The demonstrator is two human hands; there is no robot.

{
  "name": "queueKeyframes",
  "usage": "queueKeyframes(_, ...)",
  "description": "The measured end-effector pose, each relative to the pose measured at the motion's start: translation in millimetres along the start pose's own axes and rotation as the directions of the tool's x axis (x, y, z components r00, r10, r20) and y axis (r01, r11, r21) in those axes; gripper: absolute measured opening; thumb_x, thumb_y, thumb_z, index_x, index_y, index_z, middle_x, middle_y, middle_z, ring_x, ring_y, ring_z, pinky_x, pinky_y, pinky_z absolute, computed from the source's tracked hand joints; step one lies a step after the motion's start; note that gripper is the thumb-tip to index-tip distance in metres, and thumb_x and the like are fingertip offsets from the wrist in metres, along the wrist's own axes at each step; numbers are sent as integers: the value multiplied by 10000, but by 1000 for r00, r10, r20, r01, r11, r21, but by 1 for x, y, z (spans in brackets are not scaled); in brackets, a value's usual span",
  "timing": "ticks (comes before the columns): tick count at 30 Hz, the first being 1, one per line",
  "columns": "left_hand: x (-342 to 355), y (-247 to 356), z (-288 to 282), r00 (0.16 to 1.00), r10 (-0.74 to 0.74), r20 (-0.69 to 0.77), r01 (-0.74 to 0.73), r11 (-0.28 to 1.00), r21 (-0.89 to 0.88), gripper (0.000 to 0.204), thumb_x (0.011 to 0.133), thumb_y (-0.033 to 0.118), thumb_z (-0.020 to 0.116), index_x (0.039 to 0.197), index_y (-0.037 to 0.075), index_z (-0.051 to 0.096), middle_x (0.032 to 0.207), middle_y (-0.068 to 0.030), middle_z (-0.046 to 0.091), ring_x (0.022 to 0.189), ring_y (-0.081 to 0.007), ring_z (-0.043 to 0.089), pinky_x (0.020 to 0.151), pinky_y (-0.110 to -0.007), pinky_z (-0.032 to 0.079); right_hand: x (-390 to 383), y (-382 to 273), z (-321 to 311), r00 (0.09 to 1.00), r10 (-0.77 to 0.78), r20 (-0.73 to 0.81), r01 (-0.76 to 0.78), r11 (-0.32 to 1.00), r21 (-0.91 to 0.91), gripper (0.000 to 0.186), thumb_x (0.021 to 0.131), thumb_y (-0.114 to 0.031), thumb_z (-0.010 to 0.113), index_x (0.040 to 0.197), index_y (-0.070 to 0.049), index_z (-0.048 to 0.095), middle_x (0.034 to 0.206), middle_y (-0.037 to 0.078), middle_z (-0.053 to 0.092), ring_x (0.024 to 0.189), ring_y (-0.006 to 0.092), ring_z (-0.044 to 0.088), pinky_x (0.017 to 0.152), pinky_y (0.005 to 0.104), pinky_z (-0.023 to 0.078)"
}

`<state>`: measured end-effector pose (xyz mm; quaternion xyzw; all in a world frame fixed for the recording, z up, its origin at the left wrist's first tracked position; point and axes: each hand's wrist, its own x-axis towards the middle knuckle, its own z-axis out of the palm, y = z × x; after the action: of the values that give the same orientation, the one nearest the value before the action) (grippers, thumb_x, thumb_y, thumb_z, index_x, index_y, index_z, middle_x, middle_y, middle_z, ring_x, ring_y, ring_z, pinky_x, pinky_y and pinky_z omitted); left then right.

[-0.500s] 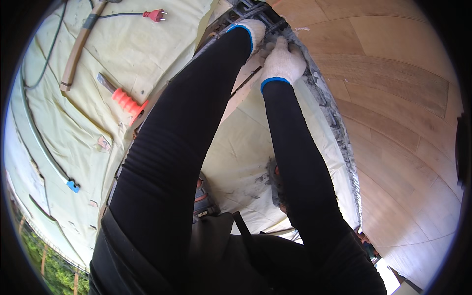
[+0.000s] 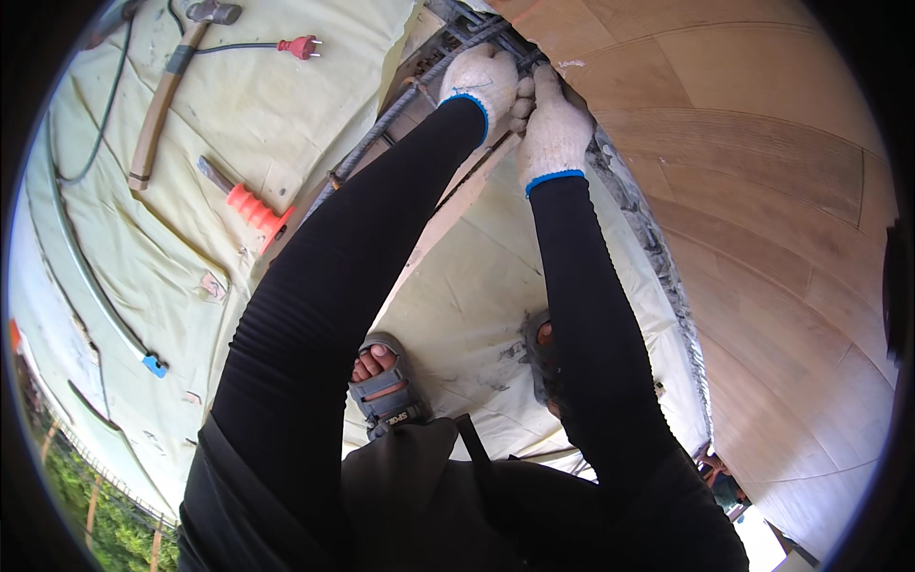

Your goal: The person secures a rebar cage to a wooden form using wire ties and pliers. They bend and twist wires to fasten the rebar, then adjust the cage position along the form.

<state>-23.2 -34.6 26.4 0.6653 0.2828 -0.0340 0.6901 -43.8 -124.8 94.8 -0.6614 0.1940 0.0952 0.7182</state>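
Observation:
Both my hands wear white knit gloves with blue cuffs and sit close together at the top middle, in the gap by the steel rebar (image 2: 384,122) and the rough concrete edge (image 2: 658,262). My left hand (image 2: 479,84) has its fingers curled down beside the bars. Next to it, my right hand (image 2: 557,124) is closed, its fingers bent toward the left one. Whatever lies between or under the fingers is hidden. A thin dark rod (image 2: 474,170) runs along the pale board just below the hands.
On the cream sheet (image 2: 286,114) at left lie a wooden-handled hammer (image 2: 160,114), a red plug (image 2: 299,47) on a dark cord, a chisel with an orange grip (image 2: 254,210) and a pale tube (image 2: 81,253). A wood-plank surface (image 2: 743,219) fills the right. My sandalled foot (image 2: 385,381) stands below.
My left hand has drawn back slightly toward me and left, baring more rebar. The right hand has shifted a little right. The view has shifted, showing more of my left foot.

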Motion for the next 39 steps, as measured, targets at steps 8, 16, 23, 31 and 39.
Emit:
queueKeyframes(8,-6,2,2,996,61,-72,-55,995,85,415,1003,327,541,1137,-15,733,1119,-252,746,1058,-422,708,938,-476,548,29,29,-16,947,-313,77,322,905,-278,335,1053,-305,616,1029,14,715,886,90,733,714,194,677,653,331,534)
queueKeyframes(16,44,-27,-1,944,187,270,-311,774,552,279,938,173,620,1127,19,758,1152,-258,738,1109,-414,707,926,-463,581,34,39,-10,704,-698,127,395,236,-888,443,1048,-373,571,1087,33,744,1063,184,787,995,368,742,890,400,562)
queueKeyframes(23,42,-17,-24,779,392,490,-617,340,710,364,756,74,814,1114,23,773,1130,-230,756,1084,-382,734,904,-443,600,26,11,14,947,-313,67,38,-99,-994,351,1007,-197,645,1339,-84,663,1228,118,748,1123,276,737,869,403,602)
queueKeyframes(31,31,16,-17,860,66,506,-504,259,824,282,838,110,739,1100,23,798,1193,-230,744,1149,-372,716,957,-437,584,30,7,21,929,-347,125,101,-85,-991,253,1002,-226,625,1173,-116,777,1122,101,789,1034,302,771,796,429,627)
queueKeyframes(39,35,-1,-19,840,200,504,-542,307,782,220,874,106,697,1048,15,797,1124,-250,747,1094,-388,725,923,-431,588,32,-2,21,972,-175,155,119,-199,-973,272,1019,-217,595,1193,-109,775,1164,108,786,1068,315,769,804,461,626)
